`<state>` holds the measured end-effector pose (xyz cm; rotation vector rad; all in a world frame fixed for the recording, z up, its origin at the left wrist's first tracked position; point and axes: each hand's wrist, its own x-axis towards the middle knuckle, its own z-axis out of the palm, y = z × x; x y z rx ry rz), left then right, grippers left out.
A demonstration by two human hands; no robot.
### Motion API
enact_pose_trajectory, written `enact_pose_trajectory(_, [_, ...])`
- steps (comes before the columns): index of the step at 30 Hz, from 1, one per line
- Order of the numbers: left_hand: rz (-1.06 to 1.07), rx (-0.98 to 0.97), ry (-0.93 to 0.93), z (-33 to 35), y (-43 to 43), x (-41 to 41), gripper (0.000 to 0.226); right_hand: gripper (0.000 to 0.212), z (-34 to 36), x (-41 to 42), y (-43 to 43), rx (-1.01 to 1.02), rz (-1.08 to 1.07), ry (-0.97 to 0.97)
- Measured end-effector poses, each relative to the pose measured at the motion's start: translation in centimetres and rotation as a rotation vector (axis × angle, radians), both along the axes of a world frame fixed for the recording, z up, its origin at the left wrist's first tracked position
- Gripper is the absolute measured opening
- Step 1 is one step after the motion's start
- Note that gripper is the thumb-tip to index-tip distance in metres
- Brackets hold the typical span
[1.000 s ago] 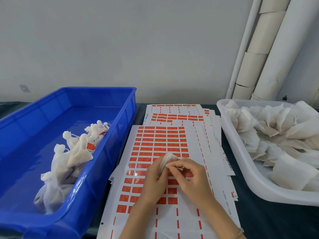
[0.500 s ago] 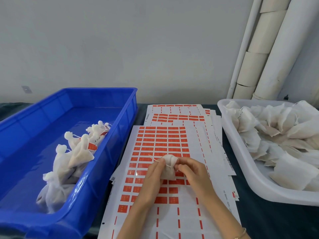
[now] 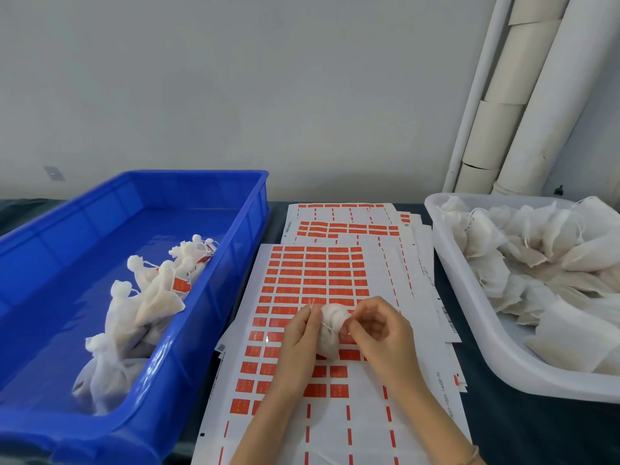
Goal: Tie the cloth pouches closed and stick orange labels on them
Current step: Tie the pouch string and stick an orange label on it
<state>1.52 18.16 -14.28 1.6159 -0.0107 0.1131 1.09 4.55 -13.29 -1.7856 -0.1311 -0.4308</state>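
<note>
Above the sheet of orange labels [image 3: 315,273] on the dark surface [image 3: 536,431], the cloth pouch [image 3: 330,317] sits between both hands; a second ago it stood upright against the left palm; now it lies rounder with its neck gathered; the left hand [image 3: 297,344] fingers [image 3: 310,322] pinch the string at the pouch's left side; the right hand [image 3: 382,333] fingers [image 3: 355,330] pinch the string at its right, the hands drawn slightly apart; tied pouches [image 3: 147,307] in the blue crate [image 3: 208,317] and untied pouches [image 3: 536,256] in the white tray [image 3: 459,283] lie unchanged

White pouch [image 3: 330,322], orange labels [image 3: 315,273], blue bin [image 3: 201,330]
</note>
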Motion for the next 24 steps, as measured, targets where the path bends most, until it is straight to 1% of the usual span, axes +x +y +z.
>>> enact_pose_trajectory(4, [0.049,0.006,0.008,-0.1,-0.2,0.1,0.027,0.034,0.0,-0.5,0.3,-0.142,-0.007,-0.147])
enact_pose_trajectory(6, [0.069,0.006,-0.003,0.0,-0.2,0.2,0.023,0.03,0.1,-0.6,0.3,-0.204,-0.002,-0.204])
enact_pose_trajectory(8, [0.081,0.002,-0.01,0.1,-0.2,0.2,0.022,0.022,0.2,-0.6,0.2,-0.264,-0.029,-0.266])
enact_pose_trajectory(11, [0.089,-0.028,-0.022,0.3,-0.2,0.1,0.029,0.016,-0.1,-0.7,0.2,-0.326,-0.102,-0.335])
enact_pose_trajectory(13, [0.095,-0.038,-0.034,0.3,-0.1,0.1,0.028,0.017,-0.4,-0.6,0.2,-0.354,-0.127,-0.34])
enact_pose_trajectory(15, [0.091,-0.047,-0.055,0.4,-0.1,0.0,0.023,0.019,-0.6,-0.5,0.2,-0.38,-0.136,-0.323])
enact_pose_trajectory(18, [0.088,-0.052,-0.076,0.6,0.0,-0.1,0.019,0.019,-0.7,-0.5,0.4,-0.396,-0.107,-0.288])
enact_pose_trajectory(24, [0.056,-0.07,-0.095,1.3,0.2,-0.2,0.019,0.016,-0.4,-0.7,0.6,-0.248,-0.042,-0.201])
